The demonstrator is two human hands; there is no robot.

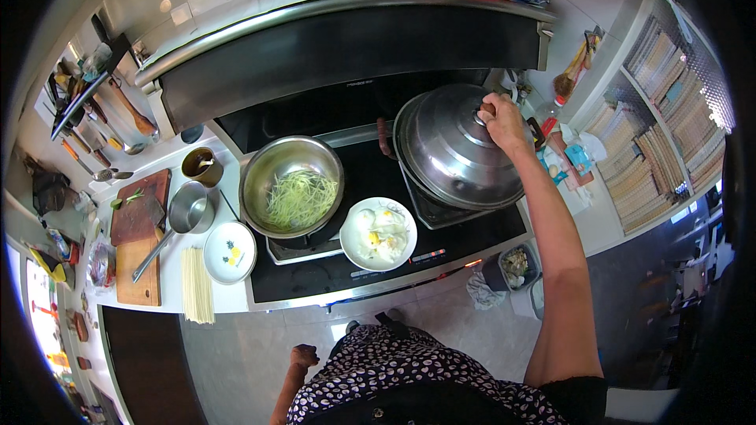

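My right hand (504, 122) is closed around the brown knob of a large domed metal lid (453, 149). The lid covers a wide wok (400, 138) on the right burner, whose rim shows along the left side. What lies inside is hidden. My left hand (304, 356) hangs low by my body, its fingers curled, with nothing visible in them. A white bowl of fried eggs (383, 234) stands on the black stove in front, left of the wok. On the left burner sits a steel basin (256, 169) holding pale green shreds (301, 198).
Left on the counter are a bundle of noodles (197, 287), a white plate (230, 267), a steel saucepan (189, 208), a brown pot (203, 177) and two cutting boards (138, 275). A range hood (346, 63) spans above. A waste bin (492, 274) stands on the floor.
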